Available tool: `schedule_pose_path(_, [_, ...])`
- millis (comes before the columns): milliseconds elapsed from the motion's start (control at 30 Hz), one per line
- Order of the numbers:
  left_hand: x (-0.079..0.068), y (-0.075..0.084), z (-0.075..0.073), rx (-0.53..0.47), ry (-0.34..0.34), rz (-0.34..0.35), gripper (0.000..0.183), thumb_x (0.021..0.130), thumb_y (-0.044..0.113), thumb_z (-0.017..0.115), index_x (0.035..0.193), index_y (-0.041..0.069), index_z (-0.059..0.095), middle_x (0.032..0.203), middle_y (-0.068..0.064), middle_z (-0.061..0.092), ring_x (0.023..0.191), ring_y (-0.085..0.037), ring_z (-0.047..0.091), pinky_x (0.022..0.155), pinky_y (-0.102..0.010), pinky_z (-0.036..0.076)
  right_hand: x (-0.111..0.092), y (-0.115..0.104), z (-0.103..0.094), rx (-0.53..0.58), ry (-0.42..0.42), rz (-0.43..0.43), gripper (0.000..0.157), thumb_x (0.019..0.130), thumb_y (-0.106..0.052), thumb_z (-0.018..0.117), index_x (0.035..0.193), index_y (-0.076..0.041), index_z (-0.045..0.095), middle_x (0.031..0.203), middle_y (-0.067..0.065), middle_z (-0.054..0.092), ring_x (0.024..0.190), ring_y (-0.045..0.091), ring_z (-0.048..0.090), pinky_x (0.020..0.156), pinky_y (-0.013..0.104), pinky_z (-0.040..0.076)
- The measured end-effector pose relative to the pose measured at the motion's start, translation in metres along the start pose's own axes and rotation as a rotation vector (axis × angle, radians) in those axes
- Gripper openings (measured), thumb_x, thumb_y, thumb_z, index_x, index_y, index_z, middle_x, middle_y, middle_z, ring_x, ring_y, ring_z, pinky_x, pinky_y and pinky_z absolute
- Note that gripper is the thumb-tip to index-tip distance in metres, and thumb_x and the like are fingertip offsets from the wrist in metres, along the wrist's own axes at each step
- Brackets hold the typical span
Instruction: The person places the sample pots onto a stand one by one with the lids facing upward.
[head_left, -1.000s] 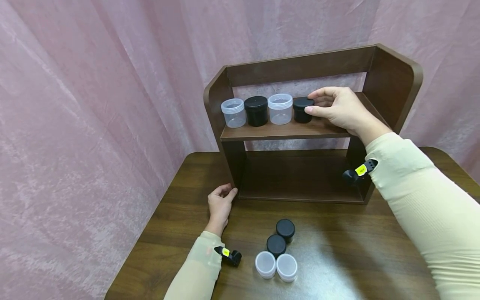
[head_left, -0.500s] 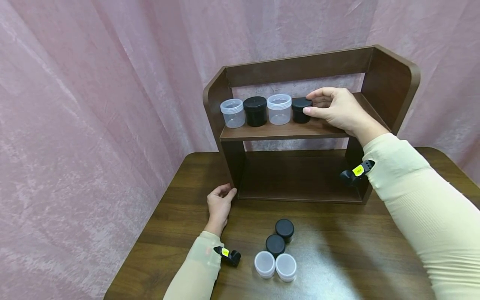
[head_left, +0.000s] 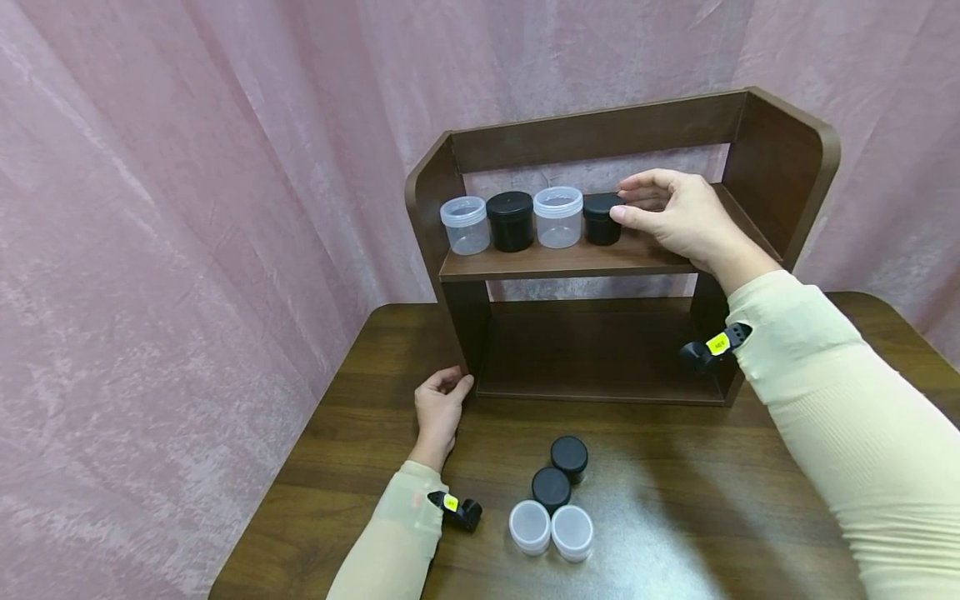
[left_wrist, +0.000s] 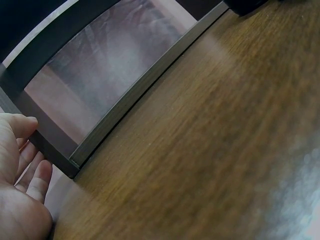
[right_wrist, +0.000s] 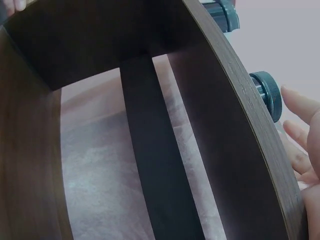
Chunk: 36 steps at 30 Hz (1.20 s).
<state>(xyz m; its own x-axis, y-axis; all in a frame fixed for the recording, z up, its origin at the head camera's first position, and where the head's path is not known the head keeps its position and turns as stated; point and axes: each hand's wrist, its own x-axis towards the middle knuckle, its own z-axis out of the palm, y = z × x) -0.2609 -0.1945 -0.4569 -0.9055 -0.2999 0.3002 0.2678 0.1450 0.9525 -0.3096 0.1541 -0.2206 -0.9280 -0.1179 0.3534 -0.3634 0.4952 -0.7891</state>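
Observation:
On the upper board of a brown wooden shelf [head_left: 611,392], a clear jar [head_left: 467,232], a black jar [head_left: 512,225], another clear jar [head_left: 558,221] and a smaller black jar [head_left: 602,223] stand in a row. My right hand [head_left: 678,218] is at the smaller black jar, thumb and fingers spread at its right side. A narrow gap shows between the thumb and the ribbed lid [right_wrist: 271,95] in the right wrist view. Low at the shelf's front left edge, my left hand [head_left: 438,410] holds the side panel [left_wrist: 50,150], thumb at its front and fingers on the outer side.
Two small black-lidded jars [head_left: 570,456] and two small white-lidded jars [head_left: 572,532] stand close together on the wooden table [head_left: 360,450] in front of the shelf. A pink curtain [head_left: 225,208] hangs behind.
My right hand has eased slightly to the right of the smaller black jar, its thumb drawing back from the lid. The left hand has stayed at the panel.

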Motion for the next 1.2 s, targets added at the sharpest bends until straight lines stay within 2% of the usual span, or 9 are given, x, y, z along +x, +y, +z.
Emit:
schedule_pose_path(233, [0.014, -0.031, 0.0, -0.025, 0.009, -0.027, 0.023, 0.08, 0.005, 0.077, 0.1, -0.005, 0.07, 0.098, -0.022, 0.068, 0.09, -0.025, 0.062, 0.072, -0.018, 0.047, -0.005, 0.002, -0.001, 0.136, 0.17, -0.02, 0.041, 0.082, -0.03, 0.077, 0.116, -0.01, 0.066, 0.099, -0.005, 0.069, 0.092, 0.007, 0.061, 0.074, 0.018, 0.042])
schedule_pose_path(333, [0.014, -0.033, 0.0, -0.032, 0.022, -0.027, 0.024, 0.079, 0.007, 0.078, 0.1, -0.003, 0.071, 0.099, -0.02, 0.068, 0.09, -0.023, 0.062, 0.072, -0.018, 0.047, -0.008, 0.003, -0.001, 0.21, 0.202, -0.05, 0.034, 0.082, -0.025, 0.078, 0.111, -0.01, 0.069, 0.093, -0.008, 0.069, 0.088, 0.008, 0.061, 0.073, 0.018, 0.043])
schedule_pose_path(567, [0.014, -0.035, 0.001, -0.03, 0.04, -0.03, 0.021, 0.077, 0.009, 0.08, 0.096, 0.001, 0.073, 0.093, -0.013, 0.07, 0.086, -0.018, 0.064, 0.072, -0.02, 0.048, -0.027, 0.005, 0.0, 0.359, 0.203, -0.127, 0.031, 0.082, -0.015, 0.078, 0.11, -0.005, 0.069, 0.095, -0.004, 0.07, 0.086, 0.011, 0.061, 0.072, 0.018, 0.045])
schedule_pose_path(733, [0.012, -0.037, 0.002, -0.019, 0.036, -0.036, 0.019, 0.077, 0.01, 0.08, 0.094, 0.004, 0.074, 0.091, -0.007, 0.07, 0.085, -0.016, 0.064, 0.072, -0.021, 0.049, -0.056, 0.008, 0.006, 0.551, 0.159, -0.251, 0.025, 0.082, 0.0, 0.074, 0.106, 0.004, 0.068, 0.094, 0.004, 0.071, 0.083, 0.013, 0.064, 0.071, 0.018, 0.049])
schedule_pose_path(800, [0.012, -0.037, 0.002, -0.018, 0.032, -0.033, 0.018, 0.078, 0.01, 0.08, 0.094, 0.005, 0.074, 0.091, -0.007, 0.07, 0.086, -0.017, 0.064, 0.072, -0.021, 0.049, -0.071, 0.011, 0.01, 0.595, 0.122, -0.292, 0.023, 0.082, 0.005, 0.071, 0.105, 0.007, 0.067, 0.094, 0.007, 0.071, 0.083, 0.015, 0.065, 0.071, 0.018, 0.05])
schedule_pose_path(900, [0.012, -0.035, 0.001, -0.021, 0.03, -0.024, 0.019, 0.078, 0.01, 0.08, 0.094, 0.004, 0.074, 0.092, -0.009, 0.07, 0.087, -0.019, 0.064, 0.072, -0.021, 0.049, -0.095, 0.019, 0.02, 0.585, 0.055, -0.303, 0.022, 0.083, 0.009, 0.068, 0.105, 0.01, 0.064, 0.095, 0.008, 0.071, 0.086, 0.016, 0.067, 0.074, 0.019, 0.051])
schedule_pose_path(1133, [0.012, -0.033, 0.001, -0.044, 0.013, -0.027, 0.023, 0.078, 0.009, 0.08, 0.097, -0.001, 0.072, 0.097, -0.015, 0.069, 0.088, -0.02, 0.062, 0.072, -0.019, 0.048, -0.141, 0.047, 0.049, 0.378, -0.079, -0.21, 0.02, 0.086, 0.003, 0.069, 0.106, 0.004, 0.065, 0.097, 0.005, 0.071, 0.088, 0.014, 0.067, 0.072, 0.022, 0.053])
schedule_pose_path(1200, [0.013, -0.033, 0.001, -0.047, 0.009, -0.028, 0.023, 0.079, 0.008, 0.079, 0.098, -0.002, 0.071, 0.097, -0.017, 0.068, 0.088, -0.02, 0.062, 0.071, -0.019, 0.048, -0.15, 0.055, 0.056, 0.363, -0.126, -0.21, 0.021, 0.086, 0.002, 0.069, 0.106, 0.002, 0.065, 0.097, 0.008, 0.071, 0.087, 0.016, 0.067, 0.071, 0.024, 0.054])
